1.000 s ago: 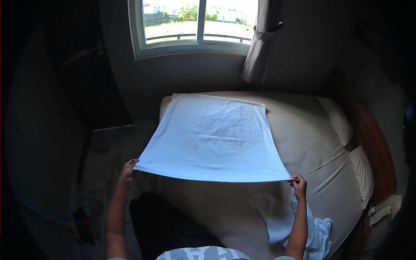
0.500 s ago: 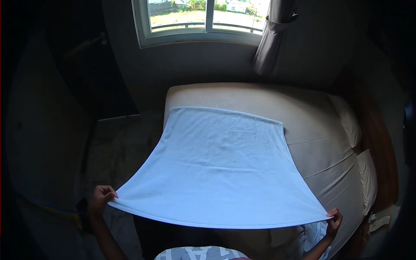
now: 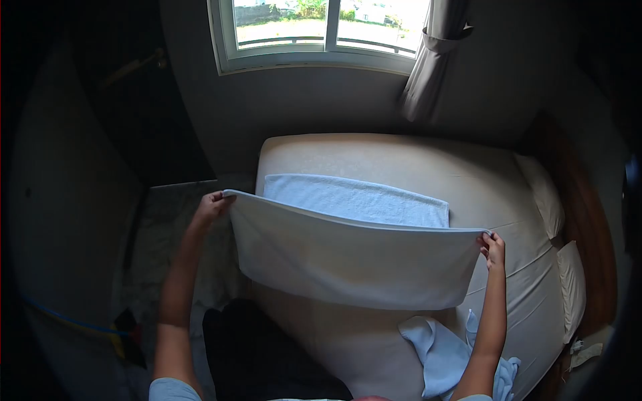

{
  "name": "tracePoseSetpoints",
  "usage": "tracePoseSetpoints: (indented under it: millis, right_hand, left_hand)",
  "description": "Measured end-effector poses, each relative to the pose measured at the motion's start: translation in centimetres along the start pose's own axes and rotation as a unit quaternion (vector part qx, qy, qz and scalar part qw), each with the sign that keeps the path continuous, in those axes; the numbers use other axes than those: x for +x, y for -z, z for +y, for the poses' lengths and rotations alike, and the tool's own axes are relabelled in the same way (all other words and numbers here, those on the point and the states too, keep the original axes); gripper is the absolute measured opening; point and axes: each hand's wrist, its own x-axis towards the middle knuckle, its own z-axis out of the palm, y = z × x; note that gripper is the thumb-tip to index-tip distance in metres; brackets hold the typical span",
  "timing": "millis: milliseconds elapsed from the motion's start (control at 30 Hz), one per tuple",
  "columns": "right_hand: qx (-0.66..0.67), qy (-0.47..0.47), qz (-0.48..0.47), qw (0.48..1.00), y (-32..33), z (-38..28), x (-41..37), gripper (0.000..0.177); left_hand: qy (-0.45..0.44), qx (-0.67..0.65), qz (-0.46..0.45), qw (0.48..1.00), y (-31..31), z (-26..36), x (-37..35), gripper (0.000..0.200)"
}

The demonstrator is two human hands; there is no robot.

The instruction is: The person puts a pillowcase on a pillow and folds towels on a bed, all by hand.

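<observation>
Single head-worn wide-angle view with dark, vignetted corners, looking forward and steeply down from standing height beside the bed (image 3: 401,160). The left hand (image 3: 212,204) and right hand (image 3: 493,247), each pinching a corner of the towel (image 3: 348,257), lie close below the lens at mid-frame. The window (image 3: 321,27) in the far wall meets the top edge, and the pillows (image 3: 545,194) curve along the right margin.

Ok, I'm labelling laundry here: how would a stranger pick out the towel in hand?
Find the bed below the window. A pale towel lies across it, one edge lifted by the left hand and right hand. Unlike the crumpled cloths nearby, it is stretched wide.
</observation>
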Motion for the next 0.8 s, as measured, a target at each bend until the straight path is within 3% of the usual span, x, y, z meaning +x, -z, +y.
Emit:
tracePoseSetpoints:
  millis: [67,133,200,233,267,300,333,367,400,433,500,567,600,633,700,733,767,800]
  right_hand:
    - [0.012,-0.008,-0.009,1.0,-2.2,0.9,6.2,0.012]
    - [0.026,0.013,0.045,0.999,-5.0,0.5,10.9,0.012]
    - [0.069,0.051,0.04,0.996,-7.8,0.8,15.0,0.019]
    - [0.118,0.064,0.019,0.991,-8.8,1.8,16.5,0.037]
    - [0.068,0.083,0.104,0.989,-11.9,1.7,15.2,0.054]
    - [-0.001,0.08,0.037,0.996,-13.1,1.9,13.9,0.068]
    - [-0.181,0.221,0.031,0.958,-13.1,5.8,16.4,0.072]
    - [-0.277,0.29,-0.03,0.915,-14.1,7.2,14.8,0.074]
    - [-0.41,0.305,-0.068,0.857,-14.6,9.3,13.1,0.079]
    - [-0.399,0.302,-0.094,0.86,-15.5,10.3,9.0,0.081]
    - [-0.48,0.246,-0.068,0.839,-15.6,10.1,1.0,0.079]
    - [-0.454,0.296,0.071,0.837,-12.6,14.1,-3.2,0.078]
    - [-0.441,0.232,0.176,0.849,-11.0,15.9,-5.1,0.076]
    - [-0.39,0.245,0.258,0.849,-8.6,19.4,-5.7,0.075]
    - [-0.215,0.112,0.317,0.917,-5.0,24.4,-5.3,0.074]
    - [-0.239,0.104,0.332,0.907,-4.9,23.3,-5.9,0.078]
    - [-0.079,0.158,0.319,0.931,-4.6,24.2,-4.3,0.082]
    - [0.004,0.071,0.305,0.95,-6.3,19.5,-5.6,0.088]
  left_hand:
    - [-0.004,0.017,0.032,0.999,-1.5,-0.2,5.9,0.02]
    - [0.021,-0.02,0.041,0.999,-2.6,-1.2,11.4,0.02]
    - [-0.018,-0.04,0.057,0.997,-4.2,-3.2,16.0,0.045]
    - [-0.01,0.034,0.075,0.997,-5.4,-4.5,16.8,0.061]
    - [-0.004,0.108,0.093,0.99,-6.5,-5.7,17.3,0.076]
    - [-0.007,0.166,0.083,0.983,-7.3,-7.9,17.7,0.091]
    - [-0.011,0.224,0.074,0.972,-8.2,-9.9,17.8,0.106]
    - [-0.025,0.265,0.035,0.963,-9.0,-12.8,17.1,0.12]
    - [-0.038,0.311,0.037,0.949,-9.3,-14.1,14.7,0.118]
    - [-0.053,0.356,0.037,0.932,-9.6,-15.2,11.9,0.116]
    - [0.005,0.341,0.053,0.938,-8.7,-18.2,6.7,0.113]
    - [0.06,0.339,0.096,0.934,-7.7,-20.5,2.8,0.107]
    - [0.064,0.331,0.127,0.933,-7.1,-21.6,1.6,0.1]
    - [0.066,0.324,0.157,0.93,-6.4,-22.3,0.9,0.093]
    - [0.034,0.291,0.098,0.951,-5.3,-21.7,0.2,0.077]
    - [0.034,0.329,0.078,0.94,-5.2,-20.0,-0.1,0.064]
    - [0.061,0.337,0.063,0.937,-5.2,-18.6,-0.4,0.062]
    - [0.044,0.387,0.072,0.918,-4.9,-19.1,-0.1,0.062]
